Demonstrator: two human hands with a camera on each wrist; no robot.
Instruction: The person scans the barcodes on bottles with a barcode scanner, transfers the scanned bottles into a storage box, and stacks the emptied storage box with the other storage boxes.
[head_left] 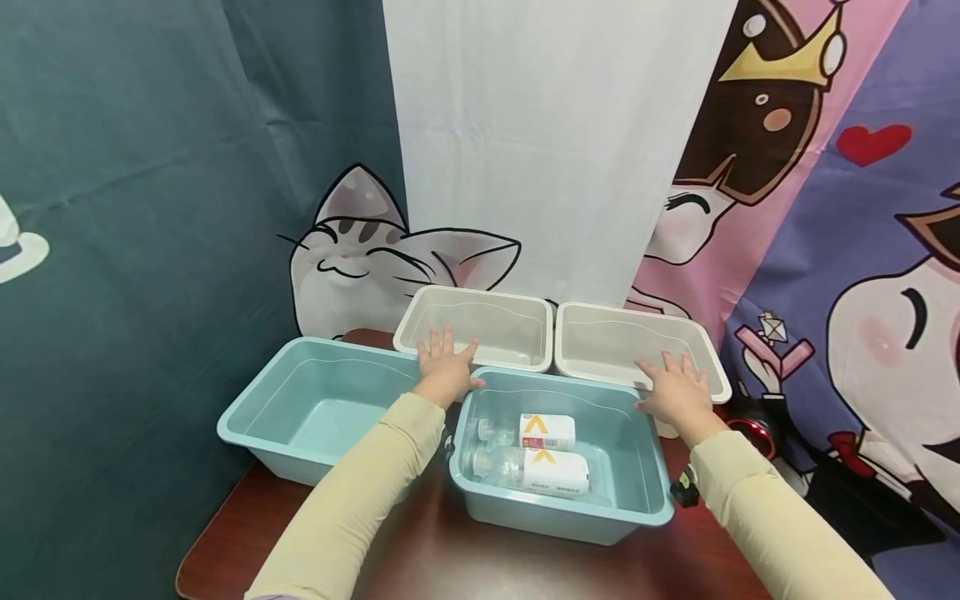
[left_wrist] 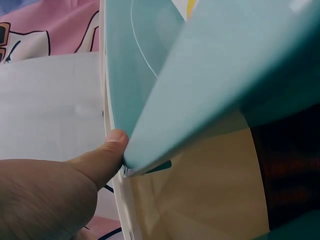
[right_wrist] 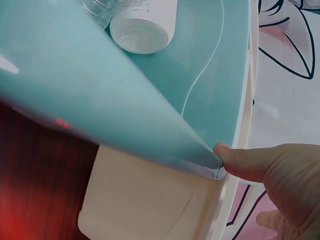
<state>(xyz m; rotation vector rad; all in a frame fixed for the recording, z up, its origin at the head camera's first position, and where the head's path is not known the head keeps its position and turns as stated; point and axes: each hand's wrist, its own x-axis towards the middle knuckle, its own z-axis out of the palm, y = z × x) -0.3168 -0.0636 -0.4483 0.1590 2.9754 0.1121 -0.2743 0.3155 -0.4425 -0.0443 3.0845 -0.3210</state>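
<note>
Two clear plastic bottles with white labels, a nearer one [head_left: 557, 472] and a farther one [head_left: 549, 432], lie on their sides in a light blue bin [head_left: 547, 518]. My left hand [head_left: 444, 371] is at that bin's far left corner, fingers spread and pointing away. In the left wrist view its thumb [left_wrist: 112, 142] touches the corner of the rim. At the far right corner is my right hand [head_left: 678, 396], also with spread fingers. Its thumb [right_wrist: 232, 157] presses against the rim corner in the right wrist view. Both hands' fingers reach over the white bins behind.
A second light blue bin [head_left: 315, 446] stands at the left, partly behind my left sleeve. Along the back are two white bins, one on the left [head_left: 487, 312] and one on the right [head_left: 637, 333]. A brown table [head_left: 427, 550] carries them; printed curtains [head_left: 540, 150] hang behind.
</note>
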